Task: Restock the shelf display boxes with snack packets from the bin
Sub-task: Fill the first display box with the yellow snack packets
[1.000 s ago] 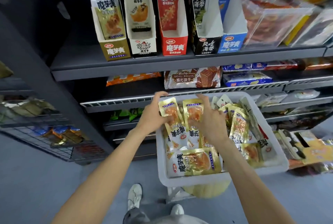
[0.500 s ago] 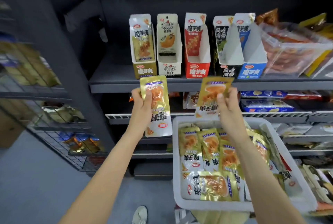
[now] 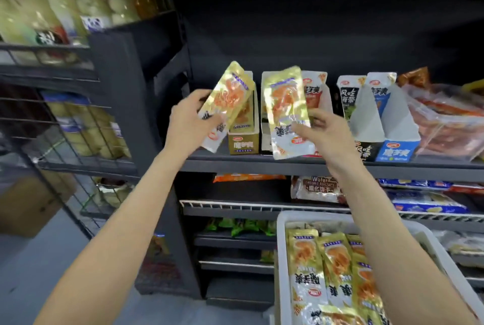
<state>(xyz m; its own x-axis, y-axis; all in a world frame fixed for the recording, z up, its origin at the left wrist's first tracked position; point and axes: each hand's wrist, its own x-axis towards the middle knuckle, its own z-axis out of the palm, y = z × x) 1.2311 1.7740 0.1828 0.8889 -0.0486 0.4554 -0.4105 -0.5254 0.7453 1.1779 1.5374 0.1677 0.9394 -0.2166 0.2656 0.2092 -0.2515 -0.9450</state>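
A: Start from the gold display box [image 3: 243, 138] on the dark shelf [image 3: 288, 165]; where are the hands?

B: The left hand [image 3: 190, 121] is just left of that box, fingers curled round the lower white end of 1 gold snack packet [image 3: 227, 99]; the packet tilts up and to the right, its top corner over the box's open mouth; whether it touches the cardboard, I cannot tell.

A: And the other?

B: The right hand [image 3: 318, 128] is to the right of the gold box, in front of the white box [image 3: 265, 115] and the red box [image 3: 314, 91]; thumb and fingers pinch the bottom of a second gold packet [image 3: 285, 107], which stands nearly upright and hides most of the white box.

A: Anything further right?

B: The black box [image 3: 364, 146] and the blue box [image 3: 396, 150], then a clear bag of reddish snacks [image 3: 445, 120]; all on the same shelf as the gold box.

A: And the bin?

B: The white bin [image 3: 281, 246] sits well below and to the right of the gold box, under the right forearm; several gold packets [image 3: 306, 267] lie in it side by side; between bin and gold box runs a lower shelf with a wafer pack [image 3: 315, 188].
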